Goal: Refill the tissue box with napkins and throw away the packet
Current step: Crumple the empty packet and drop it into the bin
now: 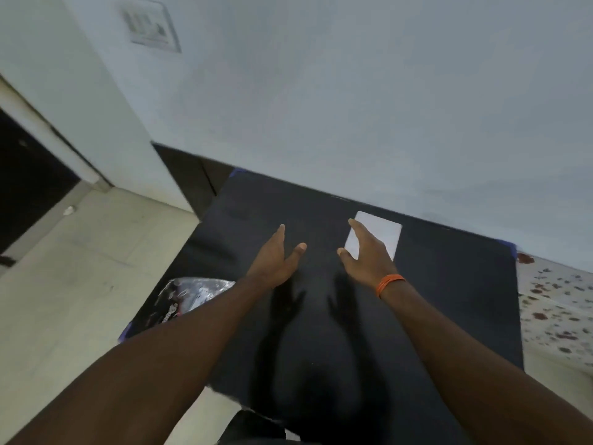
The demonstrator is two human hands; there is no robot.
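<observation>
A flat white rectangle (382, 234), probably a stack of napkins, lies near the far edge of the black table (449, 300). My right hand (365, 252), with an orange band at the wrist, hovers open over its left part, fingers spread. My left hand (276, 255) is open too, held above bare table left of the white stack and holding nothing. A crinkled clear plastic packet (189, 295) with some print lies at the table's left edge, partly behind my left forearm. No tissue box is in view.
A pale wall (353, 107) rises right behind the table. Light tiled floor (80, 284) stretches to the left, with a dark doorway (25, 187) at far left. A white surface with red-brown spots (558, 309) adjoins the table's right side.
</observation>
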